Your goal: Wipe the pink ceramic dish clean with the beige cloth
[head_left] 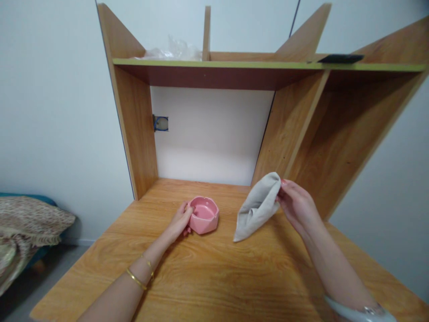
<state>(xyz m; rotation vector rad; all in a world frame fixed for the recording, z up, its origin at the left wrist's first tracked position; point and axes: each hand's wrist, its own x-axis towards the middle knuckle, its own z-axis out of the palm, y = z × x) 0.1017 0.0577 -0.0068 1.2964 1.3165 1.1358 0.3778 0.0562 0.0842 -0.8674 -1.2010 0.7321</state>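
A pink ashtray (204, 215) sits on the wooden desk (214, 273), a little left of centre. My left hand (182, 220) grips its left side, thumb on the rim and fingers curled against the wall. A beige cloth (257, 207) hangs down to the right of the ashtray, its lower corner touching the desk. My right hand (295, 203) pinches the cloth's upper corner, fingers closed on it. Gold bangles circle my left wrist, and a watch is on my right wrist.
A wooden hutch (134, 134) with side panels and a green-edged shelf (268, 65) rises at the desk's back. Clear plastic (170, 50) and a dark flat object (340, 58) lie on the shelf. A bed with a patterned blanket (27, 223) is at far left.
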